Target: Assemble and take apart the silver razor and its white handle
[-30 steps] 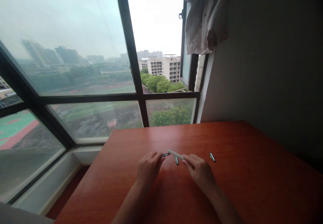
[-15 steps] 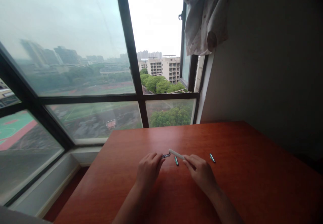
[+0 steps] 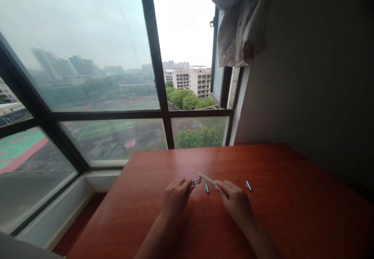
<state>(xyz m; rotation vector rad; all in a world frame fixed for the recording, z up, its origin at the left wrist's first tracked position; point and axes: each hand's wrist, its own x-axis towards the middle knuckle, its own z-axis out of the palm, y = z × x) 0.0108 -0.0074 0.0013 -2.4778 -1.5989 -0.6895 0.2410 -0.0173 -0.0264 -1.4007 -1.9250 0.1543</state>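
My left hand (image 3: 177, 194) pinches a short, dark metallic piece with a bent, shiny tip (image 3: 198, 181) that points to the right. In my right hand (image 3: 233, 196), closed fingers grip one end of a thin whitish stick (image 3: 208, 179). The stick's far end meets the bent tip or lies very close to it; I cannot tell whether they are joined. Just below the stick, between my hands, a small teal glossy bar (image 3: 207, 188) lies on the table. A similar teal bar (image 3: 248, 185) rests to the right of my right hand.
A reddish-brown wooden table (image 3: 163, 161) spans the space under my hands. Beyond its far edge stand dark-framed windows (image 3: 166, 113), one partly open. A bunched pale curtain (image 3: 239, 29) hangs at the upper right beside a grey wall (image 3: 304, 76).
The whole view has shifted slightly, so everything appears a little farther right. Both hands keep the same hold, and the stick's end stays at the bent tip.
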